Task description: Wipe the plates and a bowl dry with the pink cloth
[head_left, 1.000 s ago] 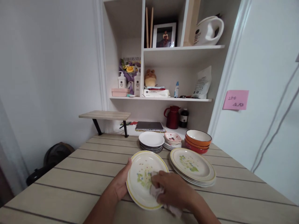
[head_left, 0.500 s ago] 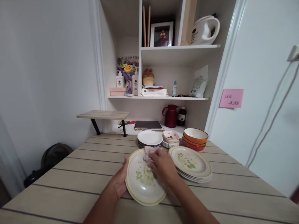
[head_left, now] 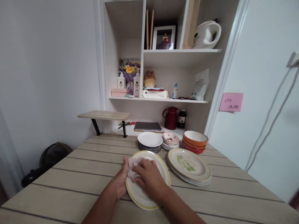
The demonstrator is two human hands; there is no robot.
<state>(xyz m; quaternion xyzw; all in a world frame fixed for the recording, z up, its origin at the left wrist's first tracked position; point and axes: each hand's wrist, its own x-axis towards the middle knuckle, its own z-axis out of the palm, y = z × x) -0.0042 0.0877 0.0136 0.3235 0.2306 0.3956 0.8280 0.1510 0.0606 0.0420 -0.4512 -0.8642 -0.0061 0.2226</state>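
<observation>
While the left hand [head_left: 119, 183] pinches one yellow-rimmed plate [head_left: 140, 196] by its edge over the worktop [head_left: 70, 183], the right hand [head_left: 151, 177], curled, presses one cloth [head_left: 133, 165] against it. Beyond, three bowls [head_left: 195, 141] sit nested; one pink-trimmed bowl [head_left: 170, 138] tops small plates [head_left: 170, 146] near two stacks of larger plates [head_left: 149, 140].

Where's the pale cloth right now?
In the head view, the pale cloth is in the right hand, against the left part of the front plate, close to the left hand.
</observation>
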